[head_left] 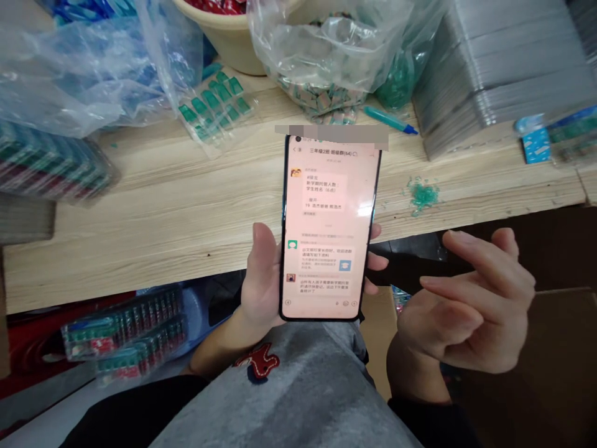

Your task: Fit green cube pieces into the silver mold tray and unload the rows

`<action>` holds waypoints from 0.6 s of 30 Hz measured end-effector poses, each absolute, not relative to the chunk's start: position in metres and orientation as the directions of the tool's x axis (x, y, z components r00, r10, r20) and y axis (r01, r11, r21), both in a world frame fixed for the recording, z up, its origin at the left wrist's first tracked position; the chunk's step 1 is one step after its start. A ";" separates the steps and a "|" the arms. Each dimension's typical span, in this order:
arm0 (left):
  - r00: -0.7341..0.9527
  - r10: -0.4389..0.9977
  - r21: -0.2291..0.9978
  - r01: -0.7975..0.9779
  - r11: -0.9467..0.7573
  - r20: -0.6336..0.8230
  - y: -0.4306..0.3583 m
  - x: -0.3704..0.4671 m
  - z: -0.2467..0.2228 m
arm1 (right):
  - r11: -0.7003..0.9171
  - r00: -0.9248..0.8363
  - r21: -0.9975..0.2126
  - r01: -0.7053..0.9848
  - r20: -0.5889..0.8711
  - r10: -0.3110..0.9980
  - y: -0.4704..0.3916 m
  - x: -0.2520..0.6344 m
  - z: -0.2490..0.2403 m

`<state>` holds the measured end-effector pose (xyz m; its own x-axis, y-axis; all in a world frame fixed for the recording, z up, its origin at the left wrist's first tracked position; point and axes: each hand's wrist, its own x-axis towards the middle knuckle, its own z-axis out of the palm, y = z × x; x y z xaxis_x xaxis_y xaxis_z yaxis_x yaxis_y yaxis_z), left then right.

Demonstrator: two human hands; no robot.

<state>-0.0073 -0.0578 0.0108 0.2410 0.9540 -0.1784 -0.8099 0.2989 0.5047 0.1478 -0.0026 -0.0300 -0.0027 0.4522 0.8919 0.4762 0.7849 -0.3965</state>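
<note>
A smartphone point(329, 230) with a lit pinkish chat screen stands upright in the middle of the view. My left hand point(262, 280) holds it from behind and below, its thumb along the left edge and its fingertips showing past the right edge. To the right of the phone, my right hand point(471, 305) hangs in the air, fingers apart and loosely bent, touching nothing. Beyond it on the wooden table point(224, 218) lies a small heap of green bits point(423, 194).
At the back are a bag of small pieces point(326, 93), a cream bucket point(228, 37), green blister trays point(217, 106) and a blue pen point(390, 120). Stacked clear trays point(504, 68) stand at right, packed goods point(51, 162) at left. More packs point(125, 330) lie below the table edge.
</note>
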 end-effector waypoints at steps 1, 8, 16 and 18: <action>0.238 0.958 0.483 -0.827 0.287 -0.161 -0.058 -0.007 0.011 | 0.783 -0.029 -0.392 0.483 0.887 0.462 -0.005 0.151 -0.028; 0.246 0.943 0.495 -0.804 0.328 -0.225 -0.057 -0.009 0.014 | 0.760 -0.146 -0.415 0.499 0.825 0.546 -0.011 0.163 -0.022; 0.253 0.955 0.416 -0.859 0.297 -0.157 -0.056 -0.008 0.014 | 0.759 -0.065 -0.386 0.524 0.871 0.487 -0.007 0.154 -0.030; 0.262 0.951 0.441 -0.843 0.307 -0.161 -0.056 -0.008 0.013 | 0.740 -0.079 -0.401 0.540 0.851 0.519 -0.009 0.156 -0.030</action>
